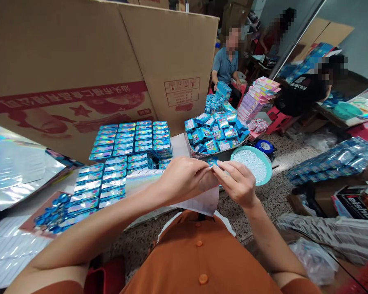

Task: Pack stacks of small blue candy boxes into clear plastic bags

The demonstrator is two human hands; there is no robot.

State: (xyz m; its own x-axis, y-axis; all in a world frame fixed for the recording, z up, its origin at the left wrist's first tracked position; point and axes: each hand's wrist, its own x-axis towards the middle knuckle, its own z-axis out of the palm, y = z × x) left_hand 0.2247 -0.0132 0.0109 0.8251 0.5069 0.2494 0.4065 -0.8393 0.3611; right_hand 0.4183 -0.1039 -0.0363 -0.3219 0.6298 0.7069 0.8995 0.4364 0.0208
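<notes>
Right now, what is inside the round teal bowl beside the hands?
The teal bowl holds many small white pieces, heaped together. The right hand covers its near left edge, so that part cannot be seen.

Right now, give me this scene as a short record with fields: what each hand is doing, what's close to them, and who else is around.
left hand: closed, pinching a small item against the right fingers; the item is mostly hidden
right hand: fingertips pinched on the same small item
nearest: teal bowl of small white pieces, just beyond the right hand
ahead: open carton heaped with small blue boxes
left side: neat rows of blue boxes on the table, before a large cardboard sheet
others: two seated people in the background
</notes>
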